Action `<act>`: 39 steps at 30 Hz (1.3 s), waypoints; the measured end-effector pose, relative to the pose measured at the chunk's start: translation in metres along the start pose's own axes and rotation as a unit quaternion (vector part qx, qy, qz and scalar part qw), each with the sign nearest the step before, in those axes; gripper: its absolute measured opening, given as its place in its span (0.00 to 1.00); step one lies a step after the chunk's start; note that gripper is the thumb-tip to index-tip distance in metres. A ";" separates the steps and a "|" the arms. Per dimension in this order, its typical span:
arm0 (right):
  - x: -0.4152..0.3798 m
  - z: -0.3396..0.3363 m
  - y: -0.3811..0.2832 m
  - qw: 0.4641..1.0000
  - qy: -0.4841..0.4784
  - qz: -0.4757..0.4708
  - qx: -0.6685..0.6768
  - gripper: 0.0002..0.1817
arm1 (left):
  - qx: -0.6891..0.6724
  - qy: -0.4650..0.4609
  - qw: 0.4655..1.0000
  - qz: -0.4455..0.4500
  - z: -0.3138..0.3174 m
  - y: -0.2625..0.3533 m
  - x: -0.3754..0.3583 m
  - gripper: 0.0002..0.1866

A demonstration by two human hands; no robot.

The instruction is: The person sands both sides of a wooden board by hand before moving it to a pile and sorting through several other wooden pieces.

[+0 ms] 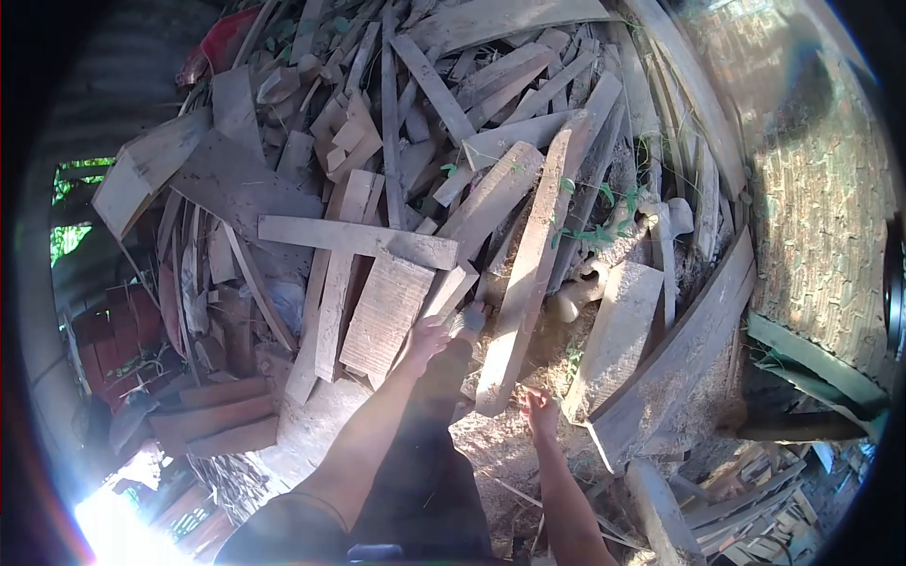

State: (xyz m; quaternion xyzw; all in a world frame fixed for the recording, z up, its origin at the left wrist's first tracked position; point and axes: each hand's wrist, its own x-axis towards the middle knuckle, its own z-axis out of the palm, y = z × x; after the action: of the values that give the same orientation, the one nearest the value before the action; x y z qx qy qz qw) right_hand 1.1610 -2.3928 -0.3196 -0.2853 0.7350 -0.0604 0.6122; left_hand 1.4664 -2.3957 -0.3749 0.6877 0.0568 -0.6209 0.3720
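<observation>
My left hand (427, 343) reaches forward beside the lower right edge of a thick, rough-faced wooden block (389, 307), its fingers stretched out and close to my shoe (467, 321). A short narrow wood piece (449, 289) leans just above that hand. Lower and to the right, my right hand (540, 412) hangs with loosely bent, parted fingers and nothing visible in them. It is close to the bottom end of a long sunlit plank (530, 283) that slants up the pile. Across the top of the block lies a flat board (359, 241).
A high heap of mixed offcuts (491, 85) fills the space ahead. At right, a wide board (613, 340) and a long curved slab (675, 354) lean on sawdust-covered ground. A patterned wall panel (821, 189) stands far right. Reddish-brown slats (217, 415) are stacked at left.
</observation>
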 end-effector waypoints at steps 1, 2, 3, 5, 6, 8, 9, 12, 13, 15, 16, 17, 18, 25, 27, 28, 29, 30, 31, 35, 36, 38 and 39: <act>0.001 0.002 0.006 1.000 -0.024 0.020 0.004 0.14 | -0.025 -0.030 0.999 0.002 0.003 -0.004 -0.001 0.20; -0.001 0.007 0.013 1.000 -0.023 0.015 0.006 0.14 | -0.010 -0.018 1.000 0.000 0.008 -0.010 -0.004 0.18; -0.001 0.012 0.024 0.999 -0.042 0.018 0.020 0.14 | 0.002 -0.017 1.000 -0.002 0.010 -0.013 -0.010 0.17; 0.004 0.020 0.055 0.997 -0.068 0.008 0.029 0.15 | 0.019 -0.020 1.000 -0.003 0.008 -0.022 -0.014 0.17; -0.001 0.021 0.063 0.997 -0.063 0.007 0.032 0.15 | 0.028 -0.010 1.000 0.002 0.005 -0.029 -0.014 0.14; -0.006 0.028 0.073 0.996 -0.083 0.034 -0.017 0.14 | 0.035 -0.005 0.999 0.013 -0.010 -0.051 0.000 0.12; -0.004 0.032 0.078 0.995 -0.085 0.037 -0.031 0.13 | 0.053 -0.004 0.997 0.052 -0.026 -0.072 0.023 0.11; 0.053 0.043 0.170 0.974 -0.072 -0.119 -0.180 0.12 | 0.032 0.036 0.992 0.113 -0.035 -0.071 0.029 0.07; 0.053 0.042 0.153 0.979 -0.106 -0.060 -0.164 0.13 | 0.123 0.052 0.984 0.119 -0.042 -0.068 0.032 0.08; 0.072 0.038 0.115 0.945 -0.101 0.034 -0.309 0.17 | 0.234 0.082 0.954 0.168 -0.057 -0.067 0.058 0.15; 0.091 0.042 0.101 0.935 -0.090 0.087 -0.333 0.18 | 0.239 0.082 0.953 0.166 -0.061 -0.061 0.072 0.15; 0.111 0.048 0.080 0.931 -0.038 0.025 -0.361 0.19 | 0.267 0.093 0.947 0.153 -0.066 -0.053 0.086 0.17; 0.134 0.055 0.060 0.921 0.014 -0.034 -0.387 0.20 | 0.296 0.103 0.940 0.137 -0.072 -0.046 0.100 0.20; 0.353 0.089 -0.088 0.873 0.170 -0.135 -0.436 0.49 | 0.327 0.013 0.930 0.166 -0.049 0.044 0.245 0.09; 0.390 0.092 -0.113 0.883 0.163 -0.101 -0.428 0.47 | 0.320 -0.008 0.937 0.142 -0.020 0.084 0.278 0.10; 0.401 0.093 -0.120 0.887 0.148 -0.075 -0.430 0.45 | 0.319 -0.003 0.936 0.152 -0.003 0.100 0.296 0.09; 0.416 0.095 -0.114 0.891 0.145 -0.061 -0.426 0.39 | 0.318 0.003 0.934 0.162 0.010 0.116 0.314 0.09; 0.431 0.101 -0.107 0.894 0.142 -0.049 -0.422 0.33 | 0.344 0.007 0.922 0.179 0.019 0.132 0.337 0.09; 0.442 0.110 -0.096 0.888 0.218 -0.062 -0.400 0.23 | 0.367 0.009 0.910 0.192 0.028 0.142 0.356 0.08; 0.437 0.097 -0.102 0.879 0.167 -0.083 -0.440 0.22 | 0.397 0.071 0.876 0.264 0.061 0.173 0.436 0.10; 0.434 0.097 -0.103 0.878 0.165 -0.079 -0.442 0.22 | 0.397 0.070 0.878 0.260 0.067 0.178 0.456 0.10; 0.429 0.099 -0.107 0.882 0.179 -0.078 -0.428 0.30 | 0.379 0.155 0.875 0.259 0.078 0.184 0.496 0.10; 0.429 0.100 -0.106 0.877 0.181 -0.080 -0.438 0.31 | 0.334 0.130 0.898 0.256 0.084 0.186 0.504 0.08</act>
State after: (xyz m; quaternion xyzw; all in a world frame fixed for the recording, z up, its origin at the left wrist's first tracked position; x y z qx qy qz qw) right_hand 1.2538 -2.6663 -0.6690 -0.5660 0.7590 0.1681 0.2745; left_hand 1.6103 -2.7713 -0.7405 0.8368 -0.2845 -0.3915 0.2558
